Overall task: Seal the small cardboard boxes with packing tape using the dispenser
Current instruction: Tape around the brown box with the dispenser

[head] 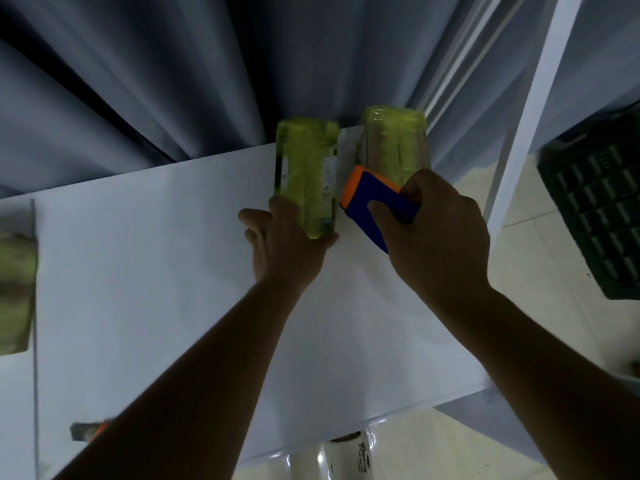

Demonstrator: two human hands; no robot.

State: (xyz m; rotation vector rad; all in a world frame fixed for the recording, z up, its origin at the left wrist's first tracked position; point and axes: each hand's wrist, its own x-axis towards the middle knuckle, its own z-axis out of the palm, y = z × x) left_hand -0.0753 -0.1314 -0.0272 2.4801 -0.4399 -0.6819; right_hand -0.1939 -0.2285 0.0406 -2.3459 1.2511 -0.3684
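Two small boxes wrapped in yellow-green tape lie side by side at the far edge of the white table [156,271]. My left hand [282,240] grips the near end of the left box [306,171], thumb under its lower right corner. My right hand [436,230] holds the blue and orange tape dispenser [375,202], with its orange end pointing into the gap between the two boxes. The right box [394,140] lies just beyond the dispenser, its near end hidden by the dispenser and my hand.
Another taped box [15,292] lies at the table's left edge. A small dark and orange object [88,432] sits near the front left. Grey curtains hang behind. A dark green crate [599,216] stands on the floor to the right, and a tape roll [349,455] lies below the table's front.
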